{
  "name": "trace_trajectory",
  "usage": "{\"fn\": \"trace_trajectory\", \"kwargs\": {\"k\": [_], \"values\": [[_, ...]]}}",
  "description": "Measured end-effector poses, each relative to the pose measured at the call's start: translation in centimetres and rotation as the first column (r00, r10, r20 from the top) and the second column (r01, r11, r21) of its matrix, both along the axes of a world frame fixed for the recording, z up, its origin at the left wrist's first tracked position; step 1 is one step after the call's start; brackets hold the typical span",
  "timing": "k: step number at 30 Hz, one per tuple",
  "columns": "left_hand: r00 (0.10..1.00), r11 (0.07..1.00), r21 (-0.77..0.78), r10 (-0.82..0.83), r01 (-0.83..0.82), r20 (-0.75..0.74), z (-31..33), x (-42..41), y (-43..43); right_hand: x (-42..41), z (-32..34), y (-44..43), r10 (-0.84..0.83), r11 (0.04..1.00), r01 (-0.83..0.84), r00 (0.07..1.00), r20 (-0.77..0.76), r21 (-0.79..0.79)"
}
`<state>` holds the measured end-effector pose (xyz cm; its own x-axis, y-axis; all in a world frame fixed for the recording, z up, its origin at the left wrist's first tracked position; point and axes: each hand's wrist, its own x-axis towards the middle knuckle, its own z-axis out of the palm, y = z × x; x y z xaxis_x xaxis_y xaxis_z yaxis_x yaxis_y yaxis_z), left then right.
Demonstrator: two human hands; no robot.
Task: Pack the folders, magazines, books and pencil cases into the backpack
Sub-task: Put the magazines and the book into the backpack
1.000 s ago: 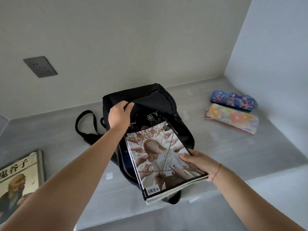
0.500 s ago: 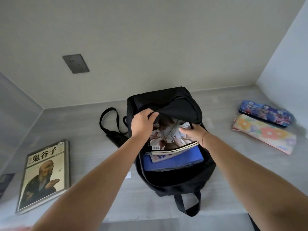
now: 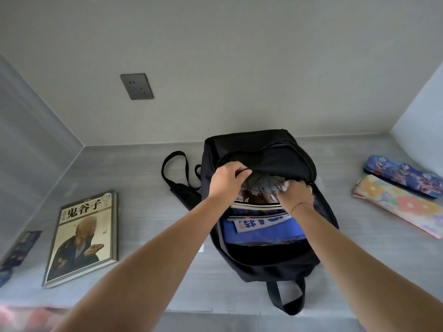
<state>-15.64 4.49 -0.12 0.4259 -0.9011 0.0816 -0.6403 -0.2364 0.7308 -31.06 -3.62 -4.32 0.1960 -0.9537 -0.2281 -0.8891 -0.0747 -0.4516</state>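
A black backpack (image 3: 263, 257) lies open on the grey shelf. My left hand (image 3: 227, 180) grips the upper flap of its opening and holds it up. My right hand (image 3: 296, 191) is inside the opening, fingers curled on the magazine (image 3: 261, 188) that sits mostly inside. Below it show a second magazine (image 3: 263, 221) and a blue folder (image 3: 263, 236). A book with an old man on its cover (image 3: 84, 236) lies to the left. Two pencil cases lie at the right: a blue one (image 3: 402, 176) and a floral one (image 3: 400, 204).
A dark flat item (image 3: 20, 248) lies at the far left edge. A wall socket (image 3: 136, 86) is on the back wall. Walls close the shelf at the back, left and right. The backpack's strap (image 3: 175, 173) lies to its left, its handle loop (image 3: 285, 295) at the shelf's front edge.
The magazine has gone from above the backpack deep into its opening, pushed by my right hand. My left hand has kept hold of the flap. The view shifted left.
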Motion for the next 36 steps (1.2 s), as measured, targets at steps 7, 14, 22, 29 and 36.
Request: {"fn": "trace_trajectory", "kwargs": {"k": [7, 14, 22, 29, 36], "values": [[0.976, 0.978, 0.027, 0.210, -0.209, -0.057, -0.7, 6.4, 4.8, 6.2, 5.4, 7.8, 0.116, 0.824, -0.415, 0.791, 0.601, 0.387], [0.867, 0.849, 0.188, 0.497, -0.495, 0.037, -3.5, 18.3, 15.8, 17.5, 2.6, 14.6, -0.148, 0.669, -0.413, 0.740, 0.656, 0.618], [0.684, 0.654, 0.259, 0.729, -0.711, 0.037, -7.5, 28.9, 28.1, 28.5, -1.9, 21.5, -0.210, 0.564, -0.363, 0.806, 0.554, 0.742], [0.536, 0.545, 0.373, 0.833, -0.751, -0.138, -10.9, 33.7, 32.9, 35.2, -4.1, 25.0, -0.215, 0.540, -0.301, 0.853, 0.475, 0.786], [0.156, 0.517, 0.558, 0.808, -0.649, -0.568, -11.8, 35.7, 32.8, 37.2, -5.3, 25.7, -0.288, 0.515, -0.251, 0.850, 0.441, 0.819]]}}
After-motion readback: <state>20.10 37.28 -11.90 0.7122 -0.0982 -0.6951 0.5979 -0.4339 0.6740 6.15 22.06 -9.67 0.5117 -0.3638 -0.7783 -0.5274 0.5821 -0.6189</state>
